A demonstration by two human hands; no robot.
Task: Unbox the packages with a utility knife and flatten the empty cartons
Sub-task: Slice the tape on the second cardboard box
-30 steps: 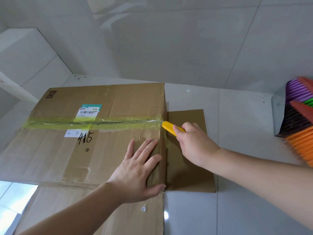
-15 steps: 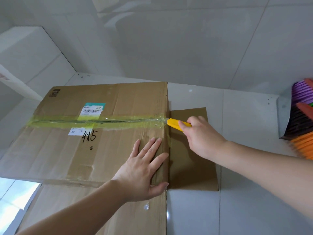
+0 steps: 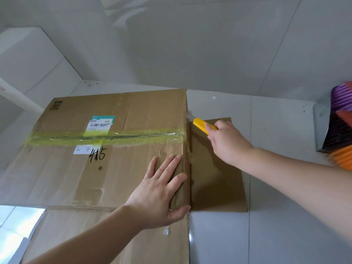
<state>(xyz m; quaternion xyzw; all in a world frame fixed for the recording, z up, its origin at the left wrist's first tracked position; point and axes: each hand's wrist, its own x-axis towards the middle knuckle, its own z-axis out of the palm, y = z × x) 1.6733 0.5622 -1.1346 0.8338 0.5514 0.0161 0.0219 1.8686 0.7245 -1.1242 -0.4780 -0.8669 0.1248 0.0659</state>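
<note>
A large brown carton (image 3: 106, 168) lies on the white tiled floor, its top seam sealed with yellowish clear tape (image 3: 106, 137) and marked "415" under a shipping label (image 3: 100, 125). My left hand (image 3: 162, 189) presses flat, fingers spread, on the carton's top near its right edge. My right hand (image 3: 226, 143) grips a yellow utility knife (image 3: 202, 125), whose tip meets the carton's right edge a little beyond the tape seam. The blade is too small to make out.
A flat piece of cardboard (image 3: 217, 180) lies on the floor to the right of the carton, under my right hand. A metal dustpan (image 3: 322, 126) and a colourful broom head (image 3: 341, 130) stand at the far right. Tiled walls close in behind and left.
My right hand has moved the knife away from me along the carton's right edge, from the end of the tape seam to a spot past it. My left hand has stayed pressed on the carton.
</note>
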